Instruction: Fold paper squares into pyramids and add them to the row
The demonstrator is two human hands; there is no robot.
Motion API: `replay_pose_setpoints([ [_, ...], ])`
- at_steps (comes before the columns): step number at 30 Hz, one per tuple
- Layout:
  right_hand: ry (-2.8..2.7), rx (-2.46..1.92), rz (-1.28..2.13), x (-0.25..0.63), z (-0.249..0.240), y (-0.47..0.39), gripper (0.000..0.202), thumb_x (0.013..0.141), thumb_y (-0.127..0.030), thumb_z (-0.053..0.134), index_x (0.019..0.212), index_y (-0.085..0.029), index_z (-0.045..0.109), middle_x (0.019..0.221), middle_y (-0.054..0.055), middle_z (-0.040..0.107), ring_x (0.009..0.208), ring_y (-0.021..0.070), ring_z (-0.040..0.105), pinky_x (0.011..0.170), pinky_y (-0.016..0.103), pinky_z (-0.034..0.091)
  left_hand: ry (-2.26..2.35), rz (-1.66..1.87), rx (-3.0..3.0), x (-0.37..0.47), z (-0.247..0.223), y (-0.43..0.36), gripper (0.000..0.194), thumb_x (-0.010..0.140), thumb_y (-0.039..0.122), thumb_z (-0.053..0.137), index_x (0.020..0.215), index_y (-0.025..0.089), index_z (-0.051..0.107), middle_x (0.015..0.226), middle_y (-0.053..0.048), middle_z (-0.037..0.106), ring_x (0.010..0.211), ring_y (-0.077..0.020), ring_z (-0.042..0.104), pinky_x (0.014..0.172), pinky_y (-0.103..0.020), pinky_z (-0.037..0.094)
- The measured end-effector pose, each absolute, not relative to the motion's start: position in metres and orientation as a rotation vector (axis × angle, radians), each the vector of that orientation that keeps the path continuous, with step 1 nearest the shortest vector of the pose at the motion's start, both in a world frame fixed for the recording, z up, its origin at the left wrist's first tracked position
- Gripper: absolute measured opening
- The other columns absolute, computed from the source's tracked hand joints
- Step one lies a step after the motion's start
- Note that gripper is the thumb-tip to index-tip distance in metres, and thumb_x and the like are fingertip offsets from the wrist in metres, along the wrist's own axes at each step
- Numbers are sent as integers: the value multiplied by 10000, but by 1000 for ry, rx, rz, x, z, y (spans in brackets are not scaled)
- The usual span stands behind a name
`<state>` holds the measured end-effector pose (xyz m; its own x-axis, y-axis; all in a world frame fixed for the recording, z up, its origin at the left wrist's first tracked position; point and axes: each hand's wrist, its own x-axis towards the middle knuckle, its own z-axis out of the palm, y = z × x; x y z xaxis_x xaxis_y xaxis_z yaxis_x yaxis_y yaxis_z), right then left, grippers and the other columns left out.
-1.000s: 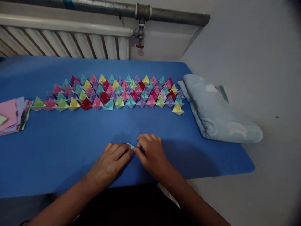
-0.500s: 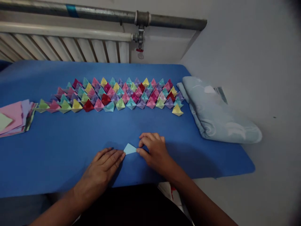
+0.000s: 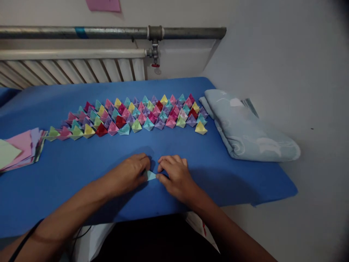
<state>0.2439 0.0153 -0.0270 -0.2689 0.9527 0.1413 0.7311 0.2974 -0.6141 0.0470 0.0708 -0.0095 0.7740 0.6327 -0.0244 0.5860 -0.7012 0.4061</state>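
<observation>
A small light blue piece of folded paper [image 3: 151, 175] lies on the blue table near its front edge, between my two hands. My left hand [image 3: 133, 171] is closed over the paper's left part, its fingers curled and hiding that end. With thumb and fingertips, my right hand [image 3: 175, 175] holds the right corner of the paper; its other fingers are bent above the table. Beyond the hands stand several rows of small folded paper boats [image 3: 136, 126] in pink, yellow, green, blue, purple and red.
At the left edge lies a stack of coloured paper sheets [image 3: 25, 145]. A folded pale blue cloth [image 3: 251, 131] rests on the right of the blue table [image 3: 89, 160], by the wall. Behind the table are a radiator [image 3: 81, 71] and a metal pipe [image 3: 117, 33].
My left hand has gone from lying flat beside the paper to curling over its left part. My right hand has stayed at the right corner. The view has tilted up slightly.
</observation>
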Motion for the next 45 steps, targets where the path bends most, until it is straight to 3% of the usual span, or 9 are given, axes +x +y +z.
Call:
replay_pose_setpoints([
  [3,-2041,-1491,610,245,-28,15,111,798,-151,676,817,-209,583,1029,13,683,977,220,545,796,365,302,928,91,2537,51,-5,77,256,675,86,570,895,217,564,812,12,631,706,-154,602,625,-250,468],
  [9,-1907,-1501,657,245,-32,14,178,752,-153,732,858,-211,600,1087,32,679,1034,233,562,845,377,326,1092,-164,2410,63,3,81,169,624,111,594,761,209,578,740,27,575,632,-133,528,565,-228,386],
  [12,-1846,-1486,686,247,-33,15,169,750,-161,736,849,-212,609,1099,45,680,1058,244,568,873,394,334,1145,-123,2265,61,5,79,125,624,129,610,715,196,558,748,28,557,663,-126,514,597,-227,378],
  [16,-1657,-1401,797,248,-27,13,68,799,-176,655,833,-210,606,1034,51,682,1006,217,589,886,387,379,1176,40,1611,46,4,70,135,679,236,641,720,197,518,604,65,508,562,-104,467,535,-221,349],
  [20,-1389,-1265,1246,236,-18,5,32,834,-246,592,828,-214,594,722,-23,605,686,130,561,665,270,430,1086,269,1126,32,1,57,280,641,298,764,715,176,522,599,68,559,514,-77,518,529,-208,405],
  [22,-1254,-1175,1463,228,-14,2,80,806,-282,623,809,-213,582,668,-49,563,614,104,521,603,239,412,1062,369,999,28,0,50,308,615,276,810,714,166,540,614,70,572,502,-66,542,519,-197,430],
  [30,-1068,-1006,1740,216,-10,5,125,731,-267,683,763,-196,586,649,-53,581,593,84,512,599,233,413,890,442,692,28,2,38,317,564,170,870,670,142,573,592,55,619,466,-67,605,475,-158,492],
  [45,-1056,-984,1814,221,-14,1,157,733,-318,710,754,-178,645,637,-40,563,595,87,479,610,251,373,816,439,617,35,-2,37,306,555,136,877,659,136,589,581,39,649,466,-70,615,460,-147,533],
])
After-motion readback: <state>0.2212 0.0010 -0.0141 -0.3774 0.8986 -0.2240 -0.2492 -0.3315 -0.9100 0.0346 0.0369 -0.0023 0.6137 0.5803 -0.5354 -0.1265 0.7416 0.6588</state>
